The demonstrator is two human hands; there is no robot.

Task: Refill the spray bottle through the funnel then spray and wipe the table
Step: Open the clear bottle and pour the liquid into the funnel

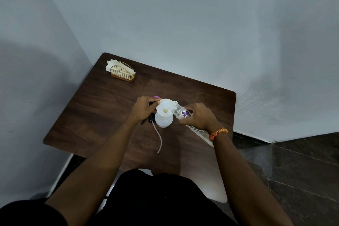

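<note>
While seated at the near edge of a dark wooden table (pixel 102 115), pouring from a small bottle into a funnel, seen from above by a head-worn camera.

Nearest, on the tabletop: a thin clear dip tube (pixel 160 141) curving toward the near edge, joined to a black spray head (pixel 149 118) lying on its side just left of the spray bottle. So already unscrewed and set down.

At the table's middle: the white translucent spray bottle (pixel 163 121), upright, with a white funnel (pixel 165 107) seated in its neck. Left hand (pixel 145 109) curled against the funnel's left rim, steadying it; exact finger contact hard to make out. Right hand (pixel 199 115) wrapped around a small clear refill bottle (pixel 180 113) with a purple label, tilted so its mouth rests over the funnel's right rim. Orange thread bracelet (pixel 218 132) on the right wrist. Whether liquid is flowing, and how full the spray bottle is, not discernible.

Just right, partly under the right wrist: a clear flat object (pixel 201 134), identity unclear. Just beyond the left hand: a small pink item (pixel 156 97), mostly hidden.

Far left corner: a gold wire napkin holder (pixel 122 72) with white napkins, untouched.

Judged as mid-refill. Left to do: finishing the pour, lifting out the funnel, screwing the spray head back on, spraying, wiping.
</note>
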